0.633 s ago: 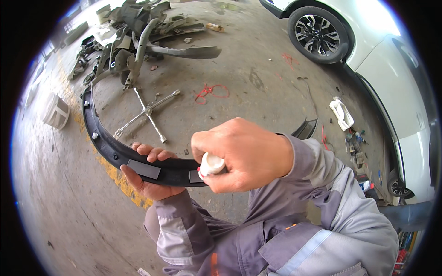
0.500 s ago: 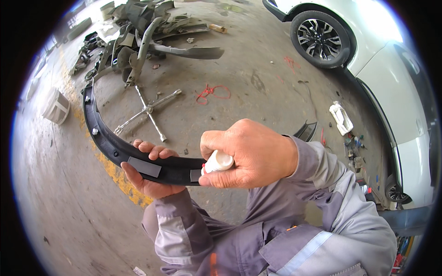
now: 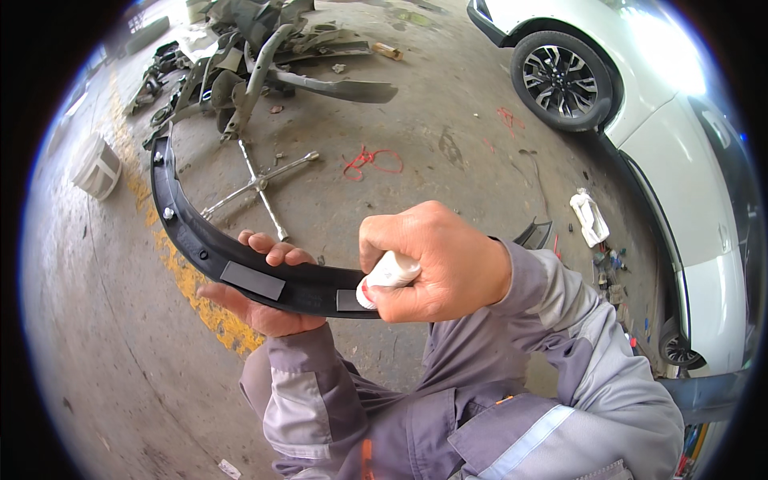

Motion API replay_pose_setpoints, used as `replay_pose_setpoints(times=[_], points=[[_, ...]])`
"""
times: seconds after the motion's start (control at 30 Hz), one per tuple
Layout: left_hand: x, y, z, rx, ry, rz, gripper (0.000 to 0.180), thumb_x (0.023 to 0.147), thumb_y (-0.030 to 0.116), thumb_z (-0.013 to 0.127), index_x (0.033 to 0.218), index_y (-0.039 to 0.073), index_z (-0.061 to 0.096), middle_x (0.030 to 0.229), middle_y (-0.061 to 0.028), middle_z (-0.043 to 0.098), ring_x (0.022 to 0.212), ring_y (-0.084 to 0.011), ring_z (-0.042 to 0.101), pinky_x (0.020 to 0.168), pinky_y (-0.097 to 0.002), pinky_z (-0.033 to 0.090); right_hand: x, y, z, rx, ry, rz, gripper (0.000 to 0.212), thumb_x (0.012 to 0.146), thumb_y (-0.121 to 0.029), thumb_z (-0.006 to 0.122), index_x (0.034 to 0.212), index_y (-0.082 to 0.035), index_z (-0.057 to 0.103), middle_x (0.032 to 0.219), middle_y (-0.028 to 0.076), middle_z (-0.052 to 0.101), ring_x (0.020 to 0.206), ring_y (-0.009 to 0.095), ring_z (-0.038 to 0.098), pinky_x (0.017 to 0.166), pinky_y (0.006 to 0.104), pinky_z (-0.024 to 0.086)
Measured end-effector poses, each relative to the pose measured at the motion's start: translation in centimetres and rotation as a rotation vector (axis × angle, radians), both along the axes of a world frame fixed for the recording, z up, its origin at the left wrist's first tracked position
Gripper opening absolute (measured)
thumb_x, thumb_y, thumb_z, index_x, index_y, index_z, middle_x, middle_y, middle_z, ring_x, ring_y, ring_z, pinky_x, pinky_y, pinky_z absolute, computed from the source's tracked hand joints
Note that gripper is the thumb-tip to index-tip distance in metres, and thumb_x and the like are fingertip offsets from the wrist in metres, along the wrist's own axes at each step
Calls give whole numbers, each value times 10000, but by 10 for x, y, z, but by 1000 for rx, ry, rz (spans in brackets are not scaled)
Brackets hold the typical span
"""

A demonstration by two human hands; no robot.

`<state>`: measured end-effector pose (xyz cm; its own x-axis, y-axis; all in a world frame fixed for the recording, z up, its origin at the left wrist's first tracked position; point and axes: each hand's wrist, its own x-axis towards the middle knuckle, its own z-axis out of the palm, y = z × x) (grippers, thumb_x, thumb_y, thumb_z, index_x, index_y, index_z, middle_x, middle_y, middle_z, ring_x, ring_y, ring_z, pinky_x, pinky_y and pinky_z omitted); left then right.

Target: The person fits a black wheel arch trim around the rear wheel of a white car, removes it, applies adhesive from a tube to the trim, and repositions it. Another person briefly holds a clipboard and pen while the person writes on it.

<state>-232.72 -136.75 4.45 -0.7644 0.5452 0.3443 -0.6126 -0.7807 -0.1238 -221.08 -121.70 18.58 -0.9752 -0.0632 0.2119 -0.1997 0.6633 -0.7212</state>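
Note:
A long, curved black plastic wheel arch trim [image 3: 186, 230] lies across my left hand [image 3: 276, 318], its inner side facing up. The left fingers curl over the far edge and the thumb lies along the near one. White clips [image 3: 169, 214] sit toward its far end, and two grey rectangular pads [image 3: 253, 281] are on the nearer part. My right hand [image 3: 452, 264] is closed around a small white squeeze bottle [image 3: 394, 270] with a bit of red near its tip. That tip points down at the right-hand grey pad [image 3: 349, 301]; whether it touches is unclear.
A four-way lug wrench [image 3: 260, 184] and red string [image 3: 373, 162] lie on the floor ahead. Beyond is a heap of scrap car parts [image 3: 248, 72]. A white bucket [image 3: 97, 166] stands left; a white car [image 3: 648, 128] and a white container [image 3: 590, 218] are on the right.
The bottle has tilted in my right hand, showing more of its side. My right hand has moved slightly right and up. The trim has shifted a little to the right.

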Motion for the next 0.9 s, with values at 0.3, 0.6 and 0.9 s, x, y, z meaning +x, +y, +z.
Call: replay_pose_setpoints(times=[0.3, 0.6, 0.9], points=[[-2, -1, -2, 0, -22, 5, 770, 847, 670, 623, 1282, 45, 505, 1165, -96, 636, 997, -221, 626, 906, -395, 520, 3, 2, -2, 81, 47, 2, 184, 787, -164, 728, 761, -45, 589, 556, 90, 539, 463, 233, 526, 456, 330, 406], [-1, 0, -7, 26, -32, -9, 767, 845, 661, 635, 1291, 50, 507, 1161, -95, 639, 987, -222, 630, 907, -399, 518, 0, -3, -11, 58, 23, -40, 216, 745, -194, 736, 762, -41, 583, 598, 173, 542, 529, 370, 536, 479, 394, 409], [0, 2, -17, 149, 35, -76, 780, 828, 668, 650, 1313, 77, 491, 1159, -90, 648, 1013, -217, 637, 936, -394, 513, 5, -13, -23, -127, -56, -169, 216, 756, -178, 730, 757, -27, 575, 576, 153, 528, 487, 315, 478, 471, 369, 400]])
